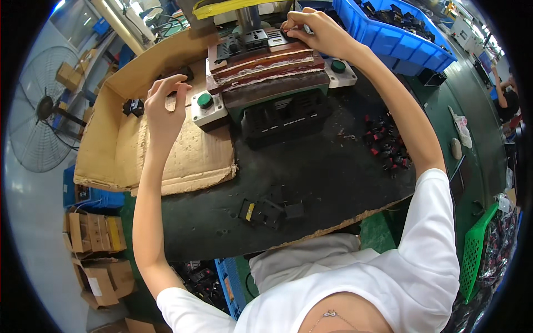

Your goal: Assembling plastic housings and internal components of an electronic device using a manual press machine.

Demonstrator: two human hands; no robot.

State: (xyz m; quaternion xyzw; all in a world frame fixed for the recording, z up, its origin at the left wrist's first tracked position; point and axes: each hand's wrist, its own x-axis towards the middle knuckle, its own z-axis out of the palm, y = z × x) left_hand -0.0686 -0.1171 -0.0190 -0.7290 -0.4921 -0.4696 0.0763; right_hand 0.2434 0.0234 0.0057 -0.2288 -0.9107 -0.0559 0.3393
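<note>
My left hand [165,105] hovers over the open cardboard box, left of the green button [205,100] on its white housing. Its fingers are bent, with thumb and fingertips apart and nothing visible between them. At the far right end of the press fixture [272,58], my right hand [319,32] has its fingers pinched together. Whatever is in that pinch is too small to make out. Black plastic parts [239,44] lie in the top of the brown layered fixture, beneath a metal press column [249,19]. A second green button [337,66] stands to the fixture's right.
The cardboard box [191,161] holds a few black parts [133,107]. Loose black pieces [269,213] lie at the table's near side. Small red-and-black parts [388,144] are heaped at right. A blue crate [400,39] of black parts stands behind. A fan [44,108] is far left.
</note>
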